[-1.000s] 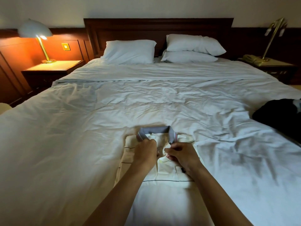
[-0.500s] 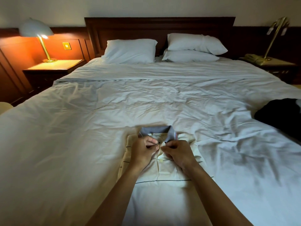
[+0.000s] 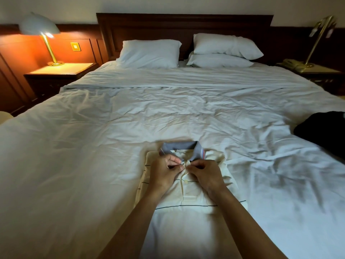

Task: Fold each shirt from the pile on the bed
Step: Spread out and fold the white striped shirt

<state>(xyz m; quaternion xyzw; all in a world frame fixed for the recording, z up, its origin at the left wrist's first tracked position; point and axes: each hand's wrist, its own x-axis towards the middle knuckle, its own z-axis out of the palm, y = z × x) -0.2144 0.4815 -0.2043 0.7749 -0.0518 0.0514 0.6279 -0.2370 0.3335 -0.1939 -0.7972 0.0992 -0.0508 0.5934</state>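
A cream polo shirt (image 3: 192,195) with thin dark stripes and a grey-blue collar (image 3: 179,146) lies folded, front up, on the white bed (image 3: 168,113) near its foot. My left hand (image 3: 164,172) and my right hand (image 3: 205,173) meet at the top of the button placket just under the collar. Each pinches the placket fabric between thumb and fingertips. A dark garment (image 3: 324,129) lies bunched at the bed's right edge.
Three white pillows (image 3: 149,53) lean against the dark wooden headboard (image 3: 184,25). A lit lamp (image 3: 40,28) stands on the left nightstand (image 3: 61,71). On the right nightstand are a brass lamp (image 3: 319,34) and a telephone (image 3: 293,64).
Both hands have moved up the placket toward the collar and now pinch it together at the top button. The shirt itself has stayed in place.
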